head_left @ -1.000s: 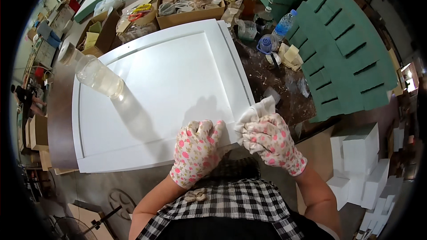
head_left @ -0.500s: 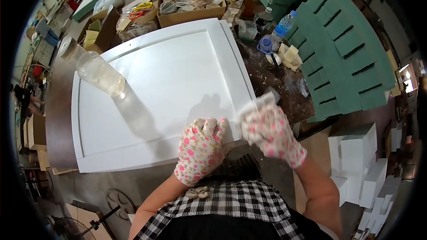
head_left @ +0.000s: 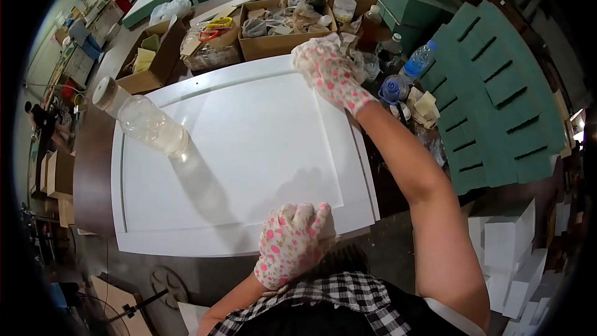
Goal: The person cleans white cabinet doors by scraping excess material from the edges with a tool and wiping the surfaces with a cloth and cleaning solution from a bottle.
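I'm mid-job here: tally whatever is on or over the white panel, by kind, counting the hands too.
Hands in flower-patterned gloves: 2 (left hand at the near edge, right hand at the far right corner)
Bottles: 1 (clear bottle, toward the left)
Total: 3

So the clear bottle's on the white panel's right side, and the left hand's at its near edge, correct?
No: the head view shows the clear bottle on the left side of the white panel; the left hand is at its near edge.
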A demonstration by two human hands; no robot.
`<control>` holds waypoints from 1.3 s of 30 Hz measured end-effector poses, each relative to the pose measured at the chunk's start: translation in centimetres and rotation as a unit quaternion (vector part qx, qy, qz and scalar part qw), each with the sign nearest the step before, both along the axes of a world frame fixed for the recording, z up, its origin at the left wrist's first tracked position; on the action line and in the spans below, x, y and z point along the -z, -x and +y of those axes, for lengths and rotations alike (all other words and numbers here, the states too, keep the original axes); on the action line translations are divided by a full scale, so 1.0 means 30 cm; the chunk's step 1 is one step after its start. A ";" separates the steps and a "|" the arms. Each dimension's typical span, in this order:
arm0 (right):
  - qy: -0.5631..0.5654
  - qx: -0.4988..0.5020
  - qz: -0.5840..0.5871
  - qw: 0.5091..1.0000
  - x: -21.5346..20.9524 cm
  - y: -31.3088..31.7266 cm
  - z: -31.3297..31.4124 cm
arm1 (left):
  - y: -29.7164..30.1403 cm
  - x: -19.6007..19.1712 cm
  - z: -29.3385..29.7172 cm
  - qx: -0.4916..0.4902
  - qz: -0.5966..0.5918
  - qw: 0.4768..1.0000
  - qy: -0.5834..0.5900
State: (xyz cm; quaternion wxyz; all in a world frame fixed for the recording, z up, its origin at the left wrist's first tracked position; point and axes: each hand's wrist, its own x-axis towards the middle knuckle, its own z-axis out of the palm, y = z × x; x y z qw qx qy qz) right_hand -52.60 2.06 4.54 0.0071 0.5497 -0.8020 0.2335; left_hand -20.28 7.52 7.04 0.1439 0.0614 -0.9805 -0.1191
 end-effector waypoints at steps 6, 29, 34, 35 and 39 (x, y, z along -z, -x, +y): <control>0.109 -0.154 0.054 0.981 0.044 -0.367 0.461 | -0.009 0.006 -0.019 -0.024 0.002 0.998 -0.056; 0.024 -0.060 0.032 0.997 -0.064 -0.552 0.722 | -0.011 0.011 -0.011 -0.031 0.023 0.998 -0.044; 0.023 -0.001 0.061 0.998 -0.072 -0.541 0.652 | -0.008 0.026 -0.015 -0.025 0.032 0.999 -0.035; 0.034 -0.003 0.045 0.998 -0.055 -0.540 0.665 | -0.006 0.034 -0.011 -0.020 0.028 0.999 -0.041; 0.058 -0.006 -0.101 0.993 -0.069 -0.597 0.695 | -0.012 0.021 -0.021 -0.020 0.018 0.999 -0.042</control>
